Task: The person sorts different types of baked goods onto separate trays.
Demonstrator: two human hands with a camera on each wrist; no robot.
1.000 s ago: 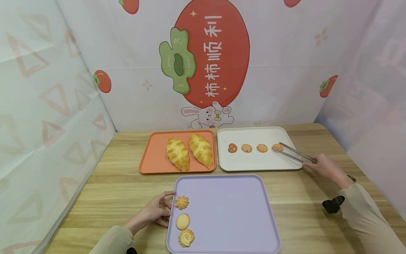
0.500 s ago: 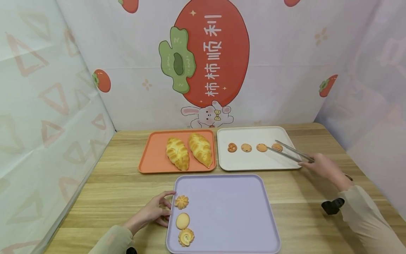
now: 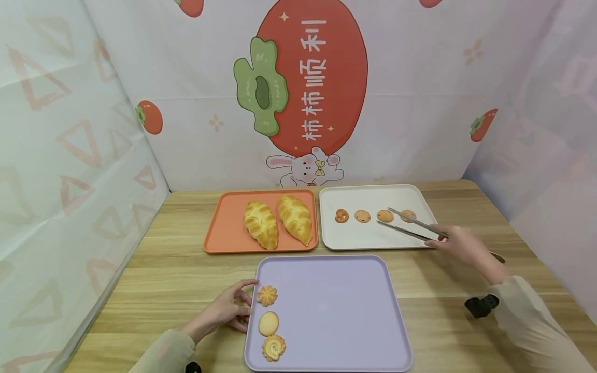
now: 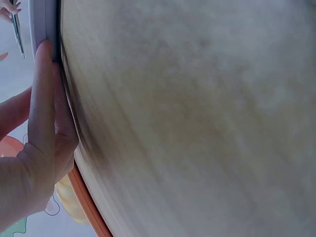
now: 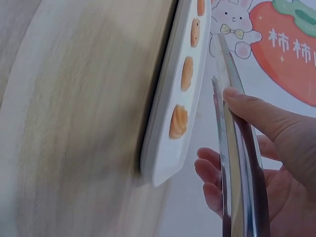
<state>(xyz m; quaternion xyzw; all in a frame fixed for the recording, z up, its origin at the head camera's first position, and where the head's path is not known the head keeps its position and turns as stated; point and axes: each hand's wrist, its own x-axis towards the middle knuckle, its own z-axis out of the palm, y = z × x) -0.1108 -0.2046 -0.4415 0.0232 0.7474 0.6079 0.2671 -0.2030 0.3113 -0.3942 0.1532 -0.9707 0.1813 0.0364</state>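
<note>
In the head view my right hand (image 3: pixel 462 246) holds a pair of metal food tongs (image 3: pixel 422 226) by the sides. Their tips stand apart, above and below a round spotted cookie (image 3: pixel 384 216) in this view. The right wrist view has the tongs (image 5: pixel 239 163) raised off the white tray (image 5: pixel 168 158), with nothing between their tips. A swirled cookie (image 3: pixel 408 215) lies partly behind one tong arm. My left hand (image 3: pixel 228 306) rests at the left edge of the purple tray (image 3: pixel 331 311), extended fingers (image 4: pixel 42 98) against its rim.
Along the purple tray's left side lie a flower-shaped cookie (image 3: pixel 267 296), a plain round cookie (image 3: pixel 268 324) and a ruffled cookie (image 3: pixel 273 347). A pretzel (image 3: pixel 342 215) and another spotted cookie (image 3: pixel 362 216) lie on the white tray. Two breads (image 3: pixel 295 220) fill part of the orange tray (image 3: pixel 224 228).
The tongs have opened wider and moved left, from around the swirled cookie to over the spotted one beside it. The swirled cookie stays on the white tray. My left hand keeps its place.
</note>
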